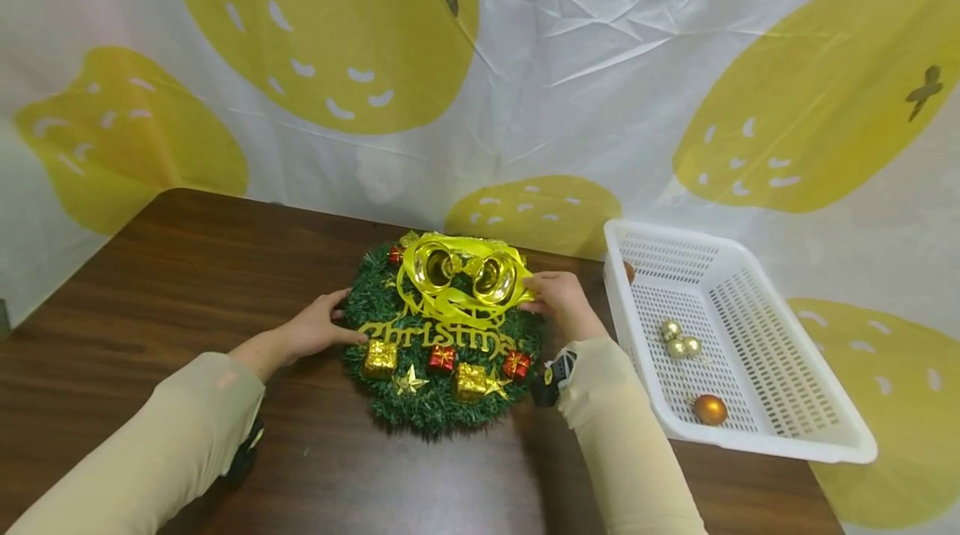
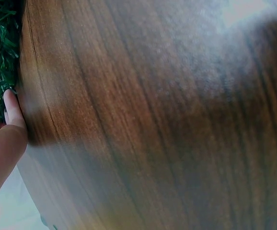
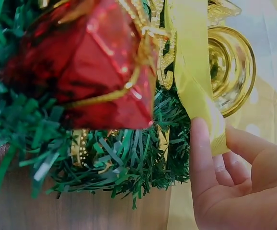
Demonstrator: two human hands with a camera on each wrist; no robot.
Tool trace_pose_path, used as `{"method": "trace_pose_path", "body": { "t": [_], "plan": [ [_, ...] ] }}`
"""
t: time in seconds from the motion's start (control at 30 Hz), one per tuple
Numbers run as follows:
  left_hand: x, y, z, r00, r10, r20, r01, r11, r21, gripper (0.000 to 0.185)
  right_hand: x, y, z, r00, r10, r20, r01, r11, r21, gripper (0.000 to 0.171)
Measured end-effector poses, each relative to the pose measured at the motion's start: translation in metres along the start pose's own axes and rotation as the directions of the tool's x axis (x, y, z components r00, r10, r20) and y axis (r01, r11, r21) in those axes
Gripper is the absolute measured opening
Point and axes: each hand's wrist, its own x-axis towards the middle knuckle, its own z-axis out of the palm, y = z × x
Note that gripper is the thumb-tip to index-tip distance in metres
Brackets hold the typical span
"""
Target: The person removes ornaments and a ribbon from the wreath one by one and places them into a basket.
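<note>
A green tinsel wreath (image 1: 431, 417) lies on the brown table, bearing gold "Christmas" lettering (image 1: 442, 338), red and gold gift boxes and gold stars. On its far part sits a yellow ribbon bow (image 1: 450, 302) with two shiny gold bells (image 1: 495, 278). My left hand (image 1: 311, 327) holds the wreath's left edge, thumb over the front; in the left wrist view a finger (image 2: 14, 108) meets the tinsel. At the far right of the wreath, my right hand (image 1: 566, 302) pinches a ribbon tail (image 3: 191, 62) between thumb and forefinger, close beside a bell.
To the right stands a white perforated basket (image 1: 765, 435). Inside are a cluster of small gold balls (image 1: 678, 343), an orange bauble (image 1: 710, 410) and another orange bauble (image 1: 628, 272) at its left wall. A lemon-print curtain (image 1: 540, 118) hangs behind the table (image 1: 187, 285).
</note>
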Motion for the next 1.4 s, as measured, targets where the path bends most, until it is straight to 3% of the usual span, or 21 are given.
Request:
{"method": "trace_pose_path", "body": {
  "t": [0.27, 0.6, 0.93, 1.4],
  "plan": [
    [0.002, 0.002, 0.000, 1.000, 0.007, 0.005, -0.007, 1.000, 0.003, 0.098, 0.002, -0.003, -0.003, 1.000, 0.008, -0.029, -0.009, 1.000, -0.028, 0.037],
    [0.001, 0.002, -0.001, 1.000, 0.012, 0.000, -0.012, 1.000, 0.007, 0.098, -0.001, -0.009, -0.010, 0.999, -0.008, -0.036, 0.009, 1.000, 0.021, 0.039],
    [0.001, 0.001, 0.001, 1.000, 0.008, 0.003, -0.008, 1.000, 0.004, 0.099, -0.005, -0.017, -0.021, 0.988, -0.102, -0.120, 0.104, 0.994, 0.017, 0.037],
    [0.000, 0.000, 0.000, 1.000, 0.021, 0.005, -0.021, 1.000, 0.002, 0.099, -0.020, -0.046, -0.036, 0.988, -0.114, -0.101, 0.120, 0.991, 0.056, 0.045]
  ]
}}
